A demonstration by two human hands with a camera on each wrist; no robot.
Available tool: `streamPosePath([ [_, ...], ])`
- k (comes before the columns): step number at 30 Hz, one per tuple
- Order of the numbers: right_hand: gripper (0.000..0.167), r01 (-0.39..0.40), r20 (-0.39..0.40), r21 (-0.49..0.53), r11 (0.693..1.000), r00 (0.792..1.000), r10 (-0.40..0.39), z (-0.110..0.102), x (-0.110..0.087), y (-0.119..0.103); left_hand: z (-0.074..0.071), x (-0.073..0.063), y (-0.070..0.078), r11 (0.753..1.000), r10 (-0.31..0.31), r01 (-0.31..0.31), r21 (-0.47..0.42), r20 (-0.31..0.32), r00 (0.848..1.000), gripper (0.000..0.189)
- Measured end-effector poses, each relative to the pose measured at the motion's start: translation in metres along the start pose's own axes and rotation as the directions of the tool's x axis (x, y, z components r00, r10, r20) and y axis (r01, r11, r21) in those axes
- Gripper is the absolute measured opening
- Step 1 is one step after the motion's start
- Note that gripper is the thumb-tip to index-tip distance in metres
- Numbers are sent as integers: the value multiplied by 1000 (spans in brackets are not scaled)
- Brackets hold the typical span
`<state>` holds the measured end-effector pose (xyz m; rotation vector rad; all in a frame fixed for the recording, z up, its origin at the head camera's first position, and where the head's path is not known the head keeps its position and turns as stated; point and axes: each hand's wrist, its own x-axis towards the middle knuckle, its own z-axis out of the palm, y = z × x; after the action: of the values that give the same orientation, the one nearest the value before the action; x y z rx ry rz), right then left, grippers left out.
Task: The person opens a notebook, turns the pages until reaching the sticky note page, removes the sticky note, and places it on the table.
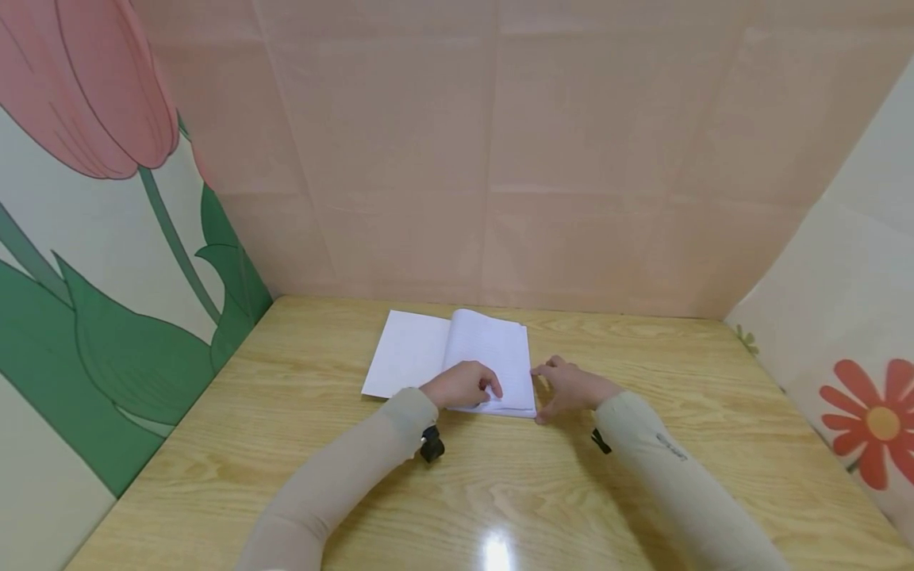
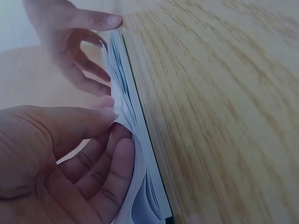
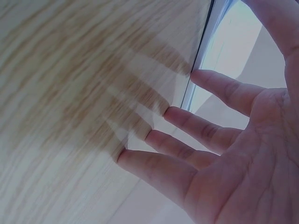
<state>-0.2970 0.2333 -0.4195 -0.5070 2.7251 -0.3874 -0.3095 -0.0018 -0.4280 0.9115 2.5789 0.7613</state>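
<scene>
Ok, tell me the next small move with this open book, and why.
Probably lift the top page at the right edge and turn it leftward. The left hand already curls its fingers into the fanned page edges of the book, while the right hand rests open with fingertips against the book's right edge, seemingly steadying it on the table.

No text can be read: the open book's (image 1: pixel 457 353) pages look blank, and a small dark mark on the right sleeve (image 1: pixel 673 448) is too tiny to make out.
</scene>
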Motion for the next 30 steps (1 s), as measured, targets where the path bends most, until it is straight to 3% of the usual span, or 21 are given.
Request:
streamPosePath([
  [9, 88, 7, -3, -3, 1000, 1000, -7, 0, -2, -1, 0, 2, 1, 1000, -6, 7, 20, -34, 999, 10],
  [22, 86, 38, -18, -26, 999, 999, -39, -1, -2, -1, -15, -9, 7, 981, -32, 8, -194, -118, 993, 14],
  [30, 86, 29, -11, -23, 999, 1000, -30, -1, -4, -3, -34, -22, 13, 975, -51, 7, -224, -192, 980, 17],
])
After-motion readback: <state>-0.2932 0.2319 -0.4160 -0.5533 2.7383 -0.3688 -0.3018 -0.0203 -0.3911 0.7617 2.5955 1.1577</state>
